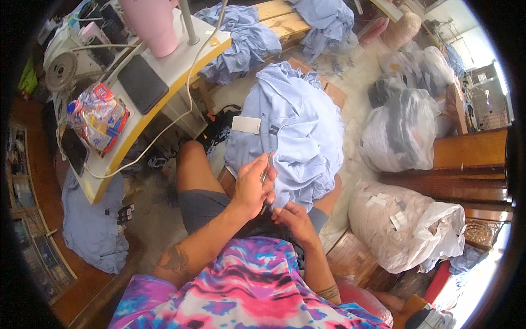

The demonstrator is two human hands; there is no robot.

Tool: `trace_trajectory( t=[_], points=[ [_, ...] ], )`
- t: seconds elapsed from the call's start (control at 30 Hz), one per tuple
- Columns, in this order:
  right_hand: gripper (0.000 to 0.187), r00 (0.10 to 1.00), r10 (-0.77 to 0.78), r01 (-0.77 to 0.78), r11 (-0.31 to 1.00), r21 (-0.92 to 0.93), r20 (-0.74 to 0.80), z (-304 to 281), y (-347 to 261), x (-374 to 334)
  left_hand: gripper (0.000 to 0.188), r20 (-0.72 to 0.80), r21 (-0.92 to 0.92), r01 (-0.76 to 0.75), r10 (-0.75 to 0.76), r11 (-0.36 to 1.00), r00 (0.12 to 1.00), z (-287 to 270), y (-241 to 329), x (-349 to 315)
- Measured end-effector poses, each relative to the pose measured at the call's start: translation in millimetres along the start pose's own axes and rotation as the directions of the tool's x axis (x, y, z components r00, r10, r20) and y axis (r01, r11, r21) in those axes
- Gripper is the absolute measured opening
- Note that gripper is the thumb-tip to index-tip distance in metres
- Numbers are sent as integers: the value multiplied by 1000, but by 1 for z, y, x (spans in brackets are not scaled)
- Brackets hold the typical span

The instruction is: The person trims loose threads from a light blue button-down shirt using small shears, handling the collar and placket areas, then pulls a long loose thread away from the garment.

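A heap of light blue garments (307, 137) lies in front of me, reaching down between my knees. My left hand (253, 185) is closed around small metal thread snips (267, 169), their tip pointing up against the cloth. Lower and to the right, my right hand (296, 221) pinches the near edge of the blue fabric. A white tag (246, 124) and a small dark label (273, 130) show on the garment above my hands. Some of the snips is hidden by my fingers.
On the left, a white table (183, 63) with a yellow edge holds a dark phone (143, 83), snack packets (104, 118), a pink tumbler (150, 27) and a sewing machine (66, 66). A cable hangs off it. Stuffed plastic bags (402, 225) line the right; more blue garments (241, 35) lie ahead.
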State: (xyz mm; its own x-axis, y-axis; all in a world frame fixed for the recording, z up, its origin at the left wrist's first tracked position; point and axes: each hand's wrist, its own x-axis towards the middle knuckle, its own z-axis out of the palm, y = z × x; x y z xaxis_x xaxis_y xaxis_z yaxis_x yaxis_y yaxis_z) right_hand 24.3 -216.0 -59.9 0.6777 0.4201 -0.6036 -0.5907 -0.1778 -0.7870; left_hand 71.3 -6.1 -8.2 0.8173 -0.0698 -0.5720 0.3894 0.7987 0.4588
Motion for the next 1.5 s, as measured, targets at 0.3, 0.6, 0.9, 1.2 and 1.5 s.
trace_trajectory(
  t=[0.3,0.6,0.9,1.2,1.5],
  points=[
    [55,588,-777,331,486,-809,-227,52,-91,25,41,138,28,-17,13,999,990,-3,-1,-18],
    [41,472,-872,322,306,-896,-128,47,-60,52,35,96,-50,79,-74,996,993,-2,-4,-29],
    [35,443,-890,350,61,-935,107,37,-57,39,30,-14,-117,119,-122,986,992,-11,-9,-18],
    [40,387,-901,366,-45,-929,196,22,-44,37,29,-67,-93,142,-148,985,987,-14,-16,-14],
    [33,334,-927,474,11,-880,168,35,-34,32,28,-72,-104,51,-59,993,996,-11,6,-3]
  ],
)
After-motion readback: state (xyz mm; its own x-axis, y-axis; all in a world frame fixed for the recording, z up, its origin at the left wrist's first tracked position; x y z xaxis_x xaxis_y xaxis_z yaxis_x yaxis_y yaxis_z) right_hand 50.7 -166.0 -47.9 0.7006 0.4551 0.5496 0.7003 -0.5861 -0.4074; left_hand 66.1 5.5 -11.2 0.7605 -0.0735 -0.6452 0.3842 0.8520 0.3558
